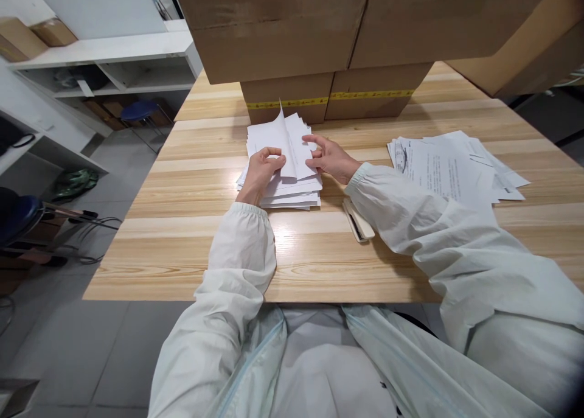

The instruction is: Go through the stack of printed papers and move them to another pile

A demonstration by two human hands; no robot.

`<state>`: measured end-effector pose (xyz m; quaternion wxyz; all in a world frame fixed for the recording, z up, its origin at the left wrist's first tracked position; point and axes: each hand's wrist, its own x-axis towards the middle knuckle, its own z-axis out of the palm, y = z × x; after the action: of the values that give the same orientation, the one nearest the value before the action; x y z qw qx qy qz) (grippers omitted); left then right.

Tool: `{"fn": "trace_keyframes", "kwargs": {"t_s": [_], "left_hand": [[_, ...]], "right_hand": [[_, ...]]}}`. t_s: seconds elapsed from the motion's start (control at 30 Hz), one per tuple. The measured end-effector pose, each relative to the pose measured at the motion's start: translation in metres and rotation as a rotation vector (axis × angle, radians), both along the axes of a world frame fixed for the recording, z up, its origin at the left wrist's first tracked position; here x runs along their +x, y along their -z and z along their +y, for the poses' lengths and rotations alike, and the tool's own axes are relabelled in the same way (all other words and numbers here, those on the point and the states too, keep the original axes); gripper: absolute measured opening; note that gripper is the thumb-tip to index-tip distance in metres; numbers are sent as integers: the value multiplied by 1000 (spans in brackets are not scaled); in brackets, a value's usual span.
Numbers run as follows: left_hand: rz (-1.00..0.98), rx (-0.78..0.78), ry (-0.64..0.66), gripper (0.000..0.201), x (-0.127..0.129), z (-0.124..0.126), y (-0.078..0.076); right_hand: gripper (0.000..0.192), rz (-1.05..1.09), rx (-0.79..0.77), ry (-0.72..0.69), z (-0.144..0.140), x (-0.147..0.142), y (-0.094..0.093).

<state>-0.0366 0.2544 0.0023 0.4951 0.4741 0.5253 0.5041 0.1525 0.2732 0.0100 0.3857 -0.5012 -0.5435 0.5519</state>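
A stack of white paper sheets (292, 198) lies on the wooden table in front of me, its layers unevenly aligned. My left hand (262, 171) is closed at the stack's left side, thumb and forefinger pinching a sheet of paper (292, 153). Part of that sheet is raised, with a corner curling upward. On the right, my right hand (331, 157) has its thumb and forefinger apart, the tips against the papers' right edge. A cream stapler (358, 220) rests on the table below my right wrist, partly beside the sleeve.
Large cardboard boxes (283, 34) are piled at the table's back, the upper ones overhanging. To the right, printed sheets (442, 165) lie loosely spread, partly behind my right sleeve. The wooden table (182, 235) ends close to my body. A blue stool (139, 109) stands left beyond it.
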Motion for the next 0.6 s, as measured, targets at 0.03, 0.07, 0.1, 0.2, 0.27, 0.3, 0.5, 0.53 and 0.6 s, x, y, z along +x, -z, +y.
{"fn": "trace_keyframes", "kwargs": {"t_s": [0.03, 0.07, 0.1, 0.2, 0.27, 0.3, 0.5, 0.53, 0.6], "left_hand": [[7, 12, 14, 12, 0, -1, 0], [14, 24, 31, 11, 0, -1, 0], [16, 33, 50, 11, 0, -1, 1], [-19, 12, 101, 15, 0, -1, 1], [-41, -10, 101, 19, 1, -1, 1], [-40, -14, 90, 20, 2, -1, 1], [-27, -20, 55, 20, 4, 0, 0], [-36, -23, 55, 20, 5, 0, -1], [-56, -30, 46, 19, 5, -1, -2]], "right_hand": [[54, -15, 3, -2, 1, -1, 0], [38, -25, -6, -1, 1, -2, 0], [24, -28, -25, 5, 2, -2, -1], [11, 29, -108, 22, 2, -4, -5], [13, 93, -148, 24, 1, -5, -8], [20, 120, -157, 15, 1, -5, -10], [36, -18, -92, -11, 9, -8, -7], [34, -70, -73, 2, 10, -9, -5], [32, -125, -36, 14, 11, -11, -1]]}}
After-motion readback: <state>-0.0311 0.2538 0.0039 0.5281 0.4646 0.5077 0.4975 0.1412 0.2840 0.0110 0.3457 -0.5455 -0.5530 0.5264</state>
